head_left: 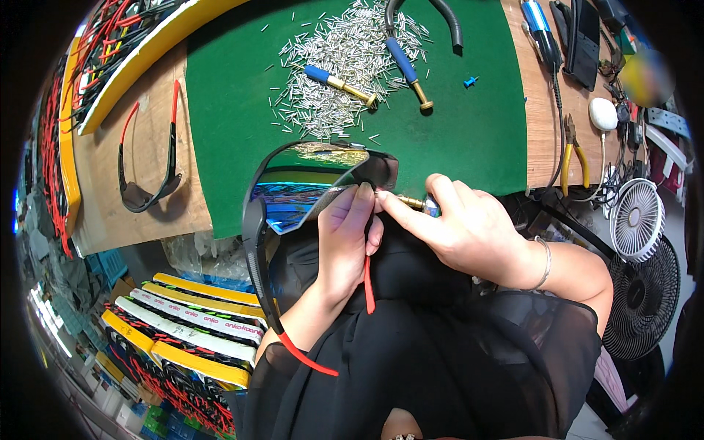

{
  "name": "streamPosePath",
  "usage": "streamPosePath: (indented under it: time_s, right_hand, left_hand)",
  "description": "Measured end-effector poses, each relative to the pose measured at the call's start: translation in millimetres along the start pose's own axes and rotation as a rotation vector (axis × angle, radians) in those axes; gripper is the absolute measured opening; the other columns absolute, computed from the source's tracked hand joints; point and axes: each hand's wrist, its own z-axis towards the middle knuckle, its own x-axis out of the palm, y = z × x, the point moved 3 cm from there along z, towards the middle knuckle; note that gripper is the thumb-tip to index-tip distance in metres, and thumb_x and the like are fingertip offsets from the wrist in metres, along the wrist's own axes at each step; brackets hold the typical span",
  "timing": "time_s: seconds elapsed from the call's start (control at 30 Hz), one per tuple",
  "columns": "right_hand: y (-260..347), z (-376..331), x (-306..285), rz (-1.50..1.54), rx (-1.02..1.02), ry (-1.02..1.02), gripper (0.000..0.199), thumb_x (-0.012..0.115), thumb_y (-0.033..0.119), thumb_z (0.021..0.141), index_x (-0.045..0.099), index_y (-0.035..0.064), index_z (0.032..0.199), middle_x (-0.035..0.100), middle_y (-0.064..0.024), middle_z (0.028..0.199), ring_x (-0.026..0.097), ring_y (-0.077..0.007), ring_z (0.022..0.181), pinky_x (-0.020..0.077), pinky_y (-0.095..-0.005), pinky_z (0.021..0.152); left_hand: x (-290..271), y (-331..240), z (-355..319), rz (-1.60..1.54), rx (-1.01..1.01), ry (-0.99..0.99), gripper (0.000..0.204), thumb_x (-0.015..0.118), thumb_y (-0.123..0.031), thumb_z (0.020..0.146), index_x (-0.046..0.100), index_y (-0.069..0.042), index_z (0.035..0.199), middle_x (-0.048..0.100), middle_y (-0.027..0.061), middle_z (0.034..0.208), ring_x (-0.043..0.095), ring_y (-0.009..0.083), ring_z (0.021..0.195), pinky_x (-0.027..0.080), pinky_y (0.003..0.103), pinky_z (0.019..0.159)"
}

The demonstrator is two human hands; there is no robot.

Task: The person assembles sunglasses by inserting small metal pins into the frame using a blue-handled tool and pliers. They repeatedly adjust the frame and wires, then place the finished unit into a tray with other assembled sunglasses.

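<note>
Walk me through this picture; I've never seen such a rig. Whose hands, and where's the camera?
There is no machine: these are a person's bare hands. The single picture comes from the left of two fisheye cameras worn on the head, looking down, so straight edges bend. The left hand holds mirrored sunglasses; the right hand holds a brass-coloured tool, aimed toward the left hand. On the green mat lie many small metal pins and two blue-and-brass tools.
</note>
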Motion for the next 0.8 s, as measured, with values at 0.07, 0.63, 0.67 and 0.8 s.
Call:
streamPosePath:
  time_s: [0.07,0.63,0.67,0.8]
  right_hand:
    - [-2.2,2.3,-1.1,0.006,-0.009,-0.039,0.033,0.053,0.013,0.07,0.057,0.0145,0.103,0.046,-0.0033,0.07,0.046,-0.0123,0.051,0.0392,-0.0212,0.041]
    - [-4.4,8.2,2.6,0.071,-0.025,-0.038,0.015,0.051,0.023,0.082,0.047,0.0092,0.077,0.042,-0.002,0.058,0.047,-0.0129,0.047,0.04,-0.0235,0.039]
    - [-4.1,8.4,3.4,0.069,-0.025,-0.031,0.014,0.051,0.023,0.082,0.047,0.0093,0.078,0.042,-0.0022,0.058,0.047,-0.0131,0.047,0.0406,-0.0236,0.039]
    - [-2.5,11.6,4.0,0.11,-0.018,-0.002,0.012,0.051,0.021,0.081,0.048,0.0087,0.079,0.043,-0.0029,0.059,0.05,-0.0142,0.047,0.0429,-0.0245,0.04]
  left_hand:
    - [-2.3,-1.7,0.2,-0.009,-0.02,0.02,0.028,0.04,-0.023,0.092,0.053,0.0,0.084,0.054,0.0038,0.066,0.036,0.003,0.041,0.027,0.016,0.036]
    - [-3.9,-4.9,1.3,0.017,-0.042,0.046,0.025,0.04,-0.019,0.092,0.054,0.001,0.087,0.057,0.0052,0.068,0.036,0.0018,0.042,0.026,0.015,0.036]
    - [-4.1,-4.1,1.5,0.021,-0.037,0.043,0.025,0.04,-0.018,0.092,0.054,0.001,0.087,0.057,0.0051,0.068,0.036,0.0018,0.042,0.026,0.015,0.036]
    - [-6.1,-3.2,1.5,0.051,0.01,0.056,0.024,0.039,-0.018,0.093,0.054,0.001,0.085,0.056,0.0045,0.067,0.035,0.0016,0.041,0.025,0.016,0.036]
